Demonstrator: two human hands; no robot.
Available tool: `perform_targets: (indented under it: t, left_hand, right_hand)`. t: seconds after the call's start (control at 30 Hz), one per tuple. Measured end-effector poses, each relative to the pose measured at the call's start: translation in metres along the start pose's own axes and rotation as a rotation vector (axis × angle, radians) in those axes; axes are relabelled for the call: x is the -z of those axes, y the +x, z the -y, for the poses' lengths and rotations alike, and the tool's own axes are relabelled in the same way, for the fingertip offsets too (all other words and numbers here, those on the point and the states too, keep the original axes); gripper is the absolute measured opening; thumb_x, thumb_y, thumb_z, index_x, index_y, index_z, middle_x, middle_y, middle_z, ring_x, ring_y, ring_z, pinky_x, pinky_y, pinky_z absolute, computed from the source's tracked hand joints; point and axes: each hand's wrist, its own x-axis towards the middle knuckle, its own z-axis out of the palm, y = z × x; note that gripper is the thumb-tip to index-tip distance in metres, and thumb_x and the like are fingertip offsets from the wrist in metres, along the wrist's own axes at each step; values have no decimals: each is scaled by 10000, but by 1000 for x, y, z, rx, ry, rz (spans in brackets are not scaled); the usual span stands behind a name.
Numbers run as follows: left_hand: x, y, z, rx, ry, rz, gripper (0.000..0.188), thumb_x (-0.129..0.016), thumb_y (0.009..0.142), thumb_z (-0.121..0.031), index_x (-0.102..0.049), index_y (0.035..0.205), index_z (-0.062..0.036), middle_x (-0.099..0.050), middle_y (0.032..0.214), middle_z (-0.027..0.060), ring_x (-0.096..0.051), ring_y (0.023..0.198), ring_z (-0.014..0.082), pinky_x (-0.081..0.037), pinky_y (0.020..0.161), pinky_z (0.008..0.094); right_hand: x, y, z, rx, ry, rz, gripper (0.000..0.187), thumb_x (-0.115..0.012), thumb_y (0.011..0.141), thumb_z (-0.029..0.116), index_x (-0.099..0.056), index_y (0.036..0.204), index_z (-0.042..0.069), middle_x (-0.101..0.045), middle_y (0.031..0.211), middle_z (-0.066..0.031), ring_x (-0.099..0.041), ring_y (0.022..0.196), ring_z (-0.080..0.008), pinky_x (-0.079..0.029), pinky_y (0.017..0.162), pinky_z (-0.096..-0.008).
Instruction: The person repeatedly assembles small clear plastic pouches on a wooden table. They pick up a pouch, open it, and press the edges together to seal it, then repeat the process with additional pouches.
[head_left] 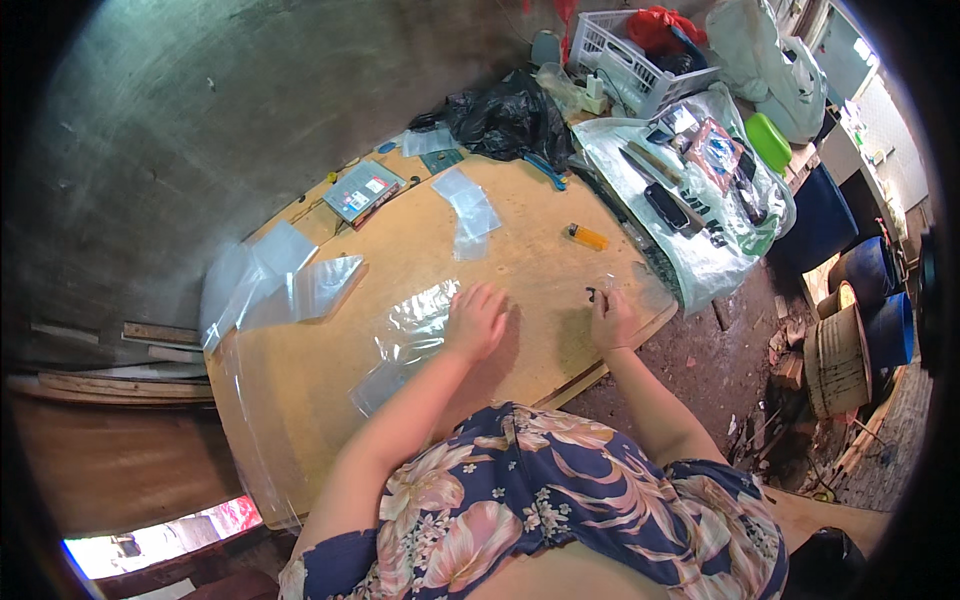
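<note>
My left hand (475, 322) rests over the wooden table, fingers loosely stretched and nothing visible in them. Its edge meets a shiny clear plastic bag (412, 325) lying flat beside it. Near the table's right edge, my right hand (613, 322) is closed in a pinch. A small dark piece (591, 295) pokes out at its fingertips, too small to name. Just beyond this hand lies an orange lighter (587, 237). More clear plastic bags (463, 212) are spread farther back, and another group of clear bags (262, 272) lies at the left.
A flat box (363, 192) sits at the table's back edge, near a black plastic bag (510, 115) and blue-handled pliers (546, 172). At right, a white sack (690, 255) bears a phone (665, 207) and tools. Behind it stands a grey crate (610, 60). Buckets (838, 360) stand on the floor.
</note>
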Motion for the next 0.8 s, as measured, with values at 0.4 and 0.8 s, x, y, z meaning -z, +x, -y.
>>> perform_targets:
  t: [0.4, 0.8]
  left_hand:
    - [-35, 66, 2, -46, 79, -17, 71, -602, 790, -151, -615, 837, -99, -580, 1055, 55, -529, 1013, 275, -388, 884, 448]
    - [147, -137, 156, 718, 304, -556, 118, -565, 797, -112, -564, 907, -70, -590, 855, 127, -584, 788, 330, -465, 673, 431]
  right_hand:
    - [-2, 3, -1, 31, 157, -43, 17, -617, 824, 62, -604, 830, 53, -572, 771, -128, -570, 673, -306, -452, 610, -370]
    - [-4, 2, -4, -9, 15, 31, 136, -563, 898, 164, -624, 863, 47, -621, 804, -128, -604, 740, -278, -467, 670, -371]
